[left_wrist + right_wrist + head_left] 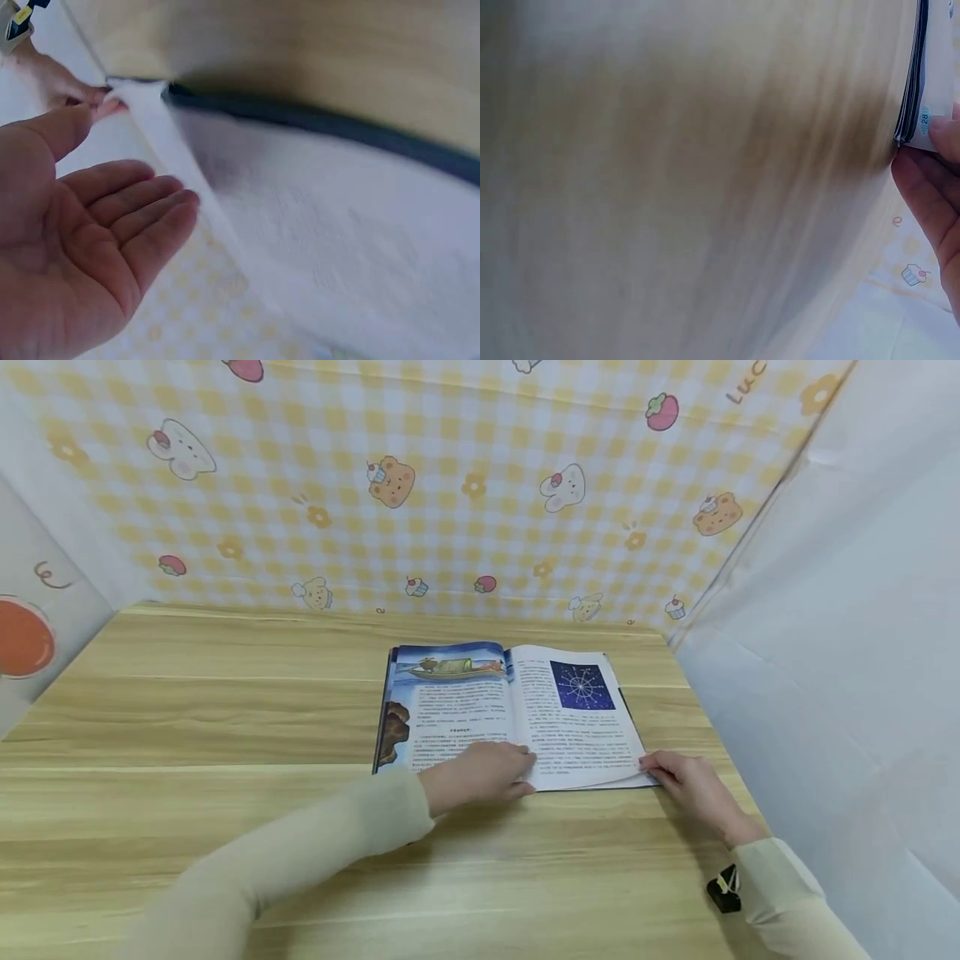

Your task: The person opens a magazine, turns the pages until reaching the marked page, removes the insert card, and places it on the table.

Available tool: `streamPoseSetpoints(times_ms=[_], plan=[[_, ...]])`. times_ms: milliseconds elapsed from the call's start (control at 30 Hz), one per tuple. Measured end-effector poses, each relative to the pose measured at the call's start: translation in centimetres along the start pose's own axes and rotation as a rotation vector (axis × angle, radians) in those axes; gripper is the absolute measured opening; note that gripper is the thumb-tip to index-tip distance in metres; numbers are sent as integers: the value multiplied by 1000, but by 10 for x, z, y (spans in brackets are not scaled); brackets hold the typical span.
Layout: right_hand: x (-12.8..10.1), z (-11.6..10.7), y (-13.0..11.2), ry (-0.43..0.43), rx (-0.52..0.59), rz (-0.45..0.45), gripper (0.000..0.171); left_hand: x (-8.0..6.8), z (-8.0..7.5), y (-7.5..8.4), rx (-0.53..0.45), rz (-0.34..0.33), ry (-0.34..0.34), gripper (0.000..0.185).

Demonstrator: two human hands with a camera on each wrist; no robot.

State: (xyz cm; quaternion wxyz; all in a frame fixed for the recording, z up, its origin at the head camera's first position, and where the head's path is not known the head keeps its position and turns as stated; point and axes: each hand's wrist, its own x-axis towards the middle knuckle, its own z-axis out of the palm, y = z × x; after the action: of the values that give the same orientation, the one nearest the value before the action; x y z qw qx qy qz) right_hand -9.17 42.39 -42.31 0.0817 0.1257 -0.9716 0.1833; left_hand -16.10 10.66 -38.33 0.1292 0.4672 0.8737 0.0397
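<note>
An open book [577, 739] lies on the wooden table, with a boat picture on its left page and a dark blue star chart on its right page. My right hand [693, 787] pinches the lower right corner of the right page, and that page's bottom edge is lifted slightly. In the right wrist view, thumb and finger hold the page corner [937, 82] beside a printed 28. My left hand [486, 770] lies over the lower middle of the book near the spine. Its fingers look loosely extended in the left wrist view, beside the pale page [315, 217].
The wooden table [187, 710] stretches far to the left of the book. A yellow checked cloth [450, 527] with cartoon prints hangs behind it. A white sheet [840, 610] borders the right side. A small black device [723, 891] sits at the right wrist.
</note>
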Motion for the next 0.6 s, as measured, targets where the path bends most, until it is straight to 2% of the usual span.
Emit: streamPoseSetpoints(times_ms=[100, 300, 467, 600], plan=[[-1, 2, 1, -4, 7, -3, 19, 18, 5, 12, -28, 49, 8, 45], [-2, 2, 1, 10, 10, -11, 22, 48, 16, 35, -88, 134, 85, 43], [-2, 2, 2, 27, 5, -21, 23, 67, 23, 53, -127, 138, 129, 42], [-2, 3, 3, 33, 9, -22, 23, 80, 29, 63, -111, 113, 158, 39]])
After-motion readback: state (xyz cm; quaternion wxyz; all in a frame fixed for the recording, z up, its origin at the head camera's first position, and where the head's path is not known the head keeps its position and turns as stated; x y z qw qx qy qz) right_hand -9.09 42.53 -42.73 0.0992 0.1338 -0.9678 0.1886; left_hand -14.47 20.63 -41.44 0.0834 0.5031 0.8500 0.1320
